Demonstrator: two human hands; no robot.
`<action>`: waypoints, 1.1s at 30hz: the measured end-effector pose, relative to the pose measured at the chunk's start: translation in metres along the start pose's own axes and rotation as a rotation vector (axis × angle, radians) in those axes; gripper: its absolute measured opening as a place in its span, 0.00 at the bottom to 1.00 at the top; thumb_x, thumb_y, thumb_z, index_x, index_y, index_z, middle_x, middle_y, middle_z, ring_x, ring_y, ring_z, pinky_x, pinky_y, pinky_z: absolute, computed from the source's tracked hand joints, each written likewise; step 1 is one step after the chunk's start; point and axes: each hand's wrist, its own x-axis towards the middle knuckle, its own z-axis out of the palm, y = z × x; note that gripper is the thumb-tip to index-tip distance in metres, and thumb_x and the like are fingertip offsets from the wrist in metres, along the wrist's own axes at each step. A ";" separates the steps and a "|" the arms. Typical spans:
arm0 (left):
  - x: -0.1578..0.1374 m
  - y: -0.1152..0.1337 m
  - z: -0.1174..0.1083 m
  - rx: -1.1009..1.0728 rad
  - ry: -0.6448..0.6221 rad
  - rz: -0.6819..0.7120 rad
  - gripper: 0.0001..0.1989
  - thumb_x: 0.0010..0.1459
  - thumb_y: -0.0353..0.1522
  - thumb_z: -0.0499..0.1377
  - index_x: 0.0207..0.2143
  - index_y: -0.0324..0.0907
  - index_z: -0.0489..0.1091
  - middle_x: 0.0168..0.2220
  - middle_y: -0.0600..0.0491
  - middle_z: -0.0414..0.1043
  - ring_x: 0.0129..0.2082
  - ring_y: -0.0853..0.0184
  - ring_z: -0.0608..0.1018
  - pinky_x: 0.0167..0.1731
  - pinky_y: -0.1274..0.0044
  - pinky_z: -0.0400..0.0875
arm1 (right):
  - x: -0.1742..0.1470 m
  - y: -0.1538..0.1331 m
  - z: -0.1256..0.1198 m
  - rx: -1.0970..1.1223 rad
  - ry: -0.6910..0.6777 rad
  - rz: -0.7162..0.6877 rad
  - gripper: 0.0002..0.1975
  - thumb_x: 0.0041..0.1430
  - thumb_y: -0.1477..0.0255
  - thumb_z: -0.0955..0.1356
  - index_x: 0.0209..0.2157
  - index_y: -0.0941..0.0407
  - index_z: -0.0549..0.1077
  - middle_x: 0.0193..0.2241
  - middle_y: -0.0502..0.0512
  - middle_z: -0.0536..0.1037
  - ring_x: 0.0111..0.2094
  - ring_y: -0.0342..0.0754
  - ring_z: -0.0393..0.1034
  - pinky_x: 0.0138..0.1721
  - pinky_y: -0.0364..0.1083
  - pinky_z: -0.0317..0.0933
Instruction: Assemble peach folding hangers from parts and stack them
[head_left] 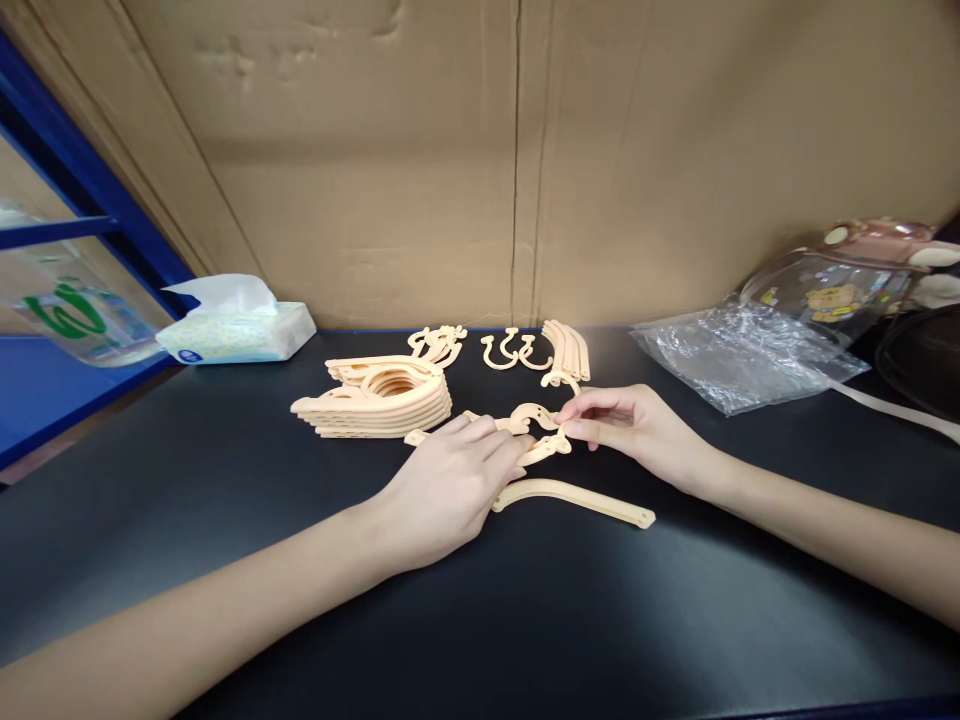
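Note:
My left hand [457,475] lies over a beige plastic hanger body [532,417], its fingers closed on the piece and hiding much of it. At the right end of that body, my right hand [630,430] pinches a small beige hanger hook [562,440] between thumb and fingers; its far part is covered by the fingertips. A curved beige hanger arm [577,493] rests on the black table just in front, with its left end beside my left hand. Left of the hands stands a stack of beige hanger bodies [375,400].
Toward the back are a cluster of hooks [436,345], a few loose hooks [517,350] and a bundle of hanger arms [568,350]. A tissue pack [236,330] sits at the left. Clear plastic bags [739,355] lie at the right, before a cardboard wall [375,180].

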 end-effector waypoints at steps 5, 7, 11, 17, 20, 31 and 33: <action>0.000 0.001 0.000 -0.001 -0.004 -0.002 0.13 0.66 0.27 0.45 0.41 0.35 0.69 0.38 0.47 0.72 0.36 0.63 0.69 0.34 0.72 0.63 | -0.001 -0.002 0.001 -0.068 0.014 -0.049 0.12 0.52 0.61 0.70 0.32 0.55 0.76 0.30 0.51 0.75 0.32 0.45 0.68 0.34 0.45 0.63; 0.001 0.001 -0.001 0.014 -0.004 -0.006 0.13 0.66 0.28 0.45 0.41 0.35 0.69 0.37 0.47 0.72 0.36 0.62 0.70 0.34 0.72 0.63 | -0.001 -0.002 0.001 -0.103 0.028 -0.065 0.13 0.53 0.60 0.69 0.32 0.55 0.75 0.30 0.52 0.75 0.32 0.46 0.68 0.35 0.46 0.63; 0.001 0.002 -0.001 0.042 -0.015 -0.010 0.13 0.66 0.27 0.44 0.44 0.35 0.67 0.37 0.46 0.72 0.37 0.62 0.70 0.36 0.71 0.65 | -0.002 0.001 0.001 -0.161 0.019 -0.113 0.14 0.56 0.58 0.67 0.33 0.55 0.74 0.32 0.52 0.75 0.34 0.47 0.69 0.37 0.46 0.63; 0.000 0.001 0.000 0.050 -0.029 0.021 0.14 0.65 0.26 0.44 0.45 0.33 0.67 0.40 0.45 0.73 0.39 0.60 0.72 0.38 0.69 0.66 | -0.004 0.002 0.001 -0.267 0.006 -0.184 0.13 0.62 0.60 0.63 0.35 0.54 0.72 0.35 0.52 0.74 0.37 0.47 0.67 0.39 0.46 0.60; 0.000 0.000 0.001 0.057 -0.048 0.016 0.16 0.67 0.28 0.42 0.48 0.32 0.65 0.39 0.43 0.73 0.40 0.60 0.73 0.39 0.68 0.67 | -0.004 0.001 0.002 -0.295 0.013 -0.195 0.14 0.61 0.59 0.63 0.34 0.54 0.72 0.34 0.52 0.74 0.37 0.47 0.67 0.39 0.46 0.60; -0.001 0.003 -0.002 -0.037 -0.058 -0.021 0.12 0.66 0.30 0.44 0.44 0.38 0.64 0.31 0.52 0.73 0.29 0.64 0.75 0.28 0.74 0.64 | -0.003 0.003 0.002 -0.276 -0.013 -0.168 0.14 0.61 0.60 0.63 0.35 0.54 0.73 0.34 0.53 0.75 0.37 0.48 0.68 0.39 0.46 0.60; -0.001 0.003 -0.002 -0.056 -0.069 -0.028 0.11 0.67 0.30 0.44 0.42 0.38 0.65 0.31 0.53 0.72 0.28 0.64 0.75 0.27 0.75 0.63 | -0.002 0.004 0.002 -0.272 -0.028 -0.161 0.14 0.61 0.60 0.63 0.36 0.54 0.73 0.34 0.53 0.75 0.37 0.47 0.68 0.40 0.47 0.60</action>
